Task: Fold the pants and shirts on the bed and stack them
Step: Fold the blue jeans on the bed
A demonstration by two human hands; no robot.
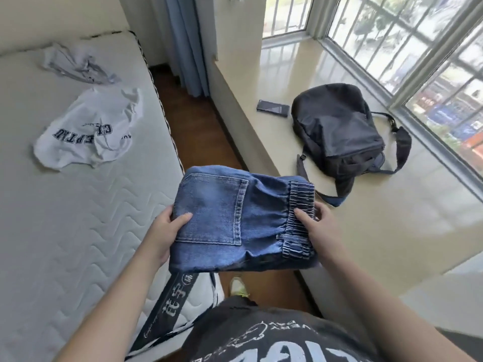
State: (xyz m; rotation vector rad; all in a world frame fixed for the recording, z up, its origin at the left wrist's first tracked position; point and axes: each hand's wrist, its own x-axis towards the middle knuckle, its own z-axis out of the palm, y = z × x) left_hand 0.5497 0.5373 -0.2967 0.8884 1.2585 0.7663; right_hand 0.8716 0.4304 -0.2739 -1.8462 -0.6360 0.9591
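Folded blue denim pants [235, 218] hang in the air between the bed and the window ledge, back pocket up and elastic waistband to the right. My left hand [163, 233] grips their left edge with the thumb on top. My right hand [313, 226] holds the waistband side, thumb over the elastic. On the white mattress [52, 231] lie a crumpled white shirt with dark lettering [88, 131] and, farther back, a crumpled pale grey shirt [75, 64].
A wide beige window ledge [339, 244] on the right carries a black backpack [339, 137] and a dark phone [273, 108]. A strip of wooden floor [198, 126] runs between bed and ledge. Blue curtains [185, 43] hang at the back.
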